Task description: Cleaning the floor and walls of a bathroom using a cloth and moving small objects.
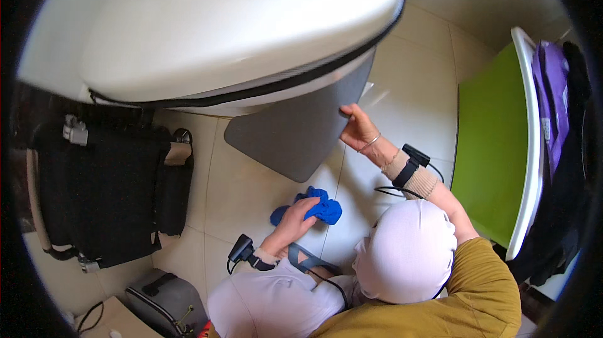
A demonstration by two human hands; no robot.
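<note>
My right hand point(358, 128) is closed on the edge of a smooth grey mat point(298, 134). The mat has rounded corners and reaches under a large white rounded fixture point(245, 30) with a black rim. Down on the tiled floor, my left hand point(295, 220) is wrapped over a crumpled blue cloth point(326, 207). Part of that cloth bulges out beyond my fingers on both sides. I cannot see how the mat's far end lies, since the white fixture covers it.
A folded black fabric chair or cart point(113, 193) stands at the left. Below it are a grey bag point(164, 303) and a beige board point(116, 322). On the right rises a green panel with a white rim point(493, 143), with purple fabric point(553, 93) behind it. Pale tiles point(414, 87) cover the floor.
</note>
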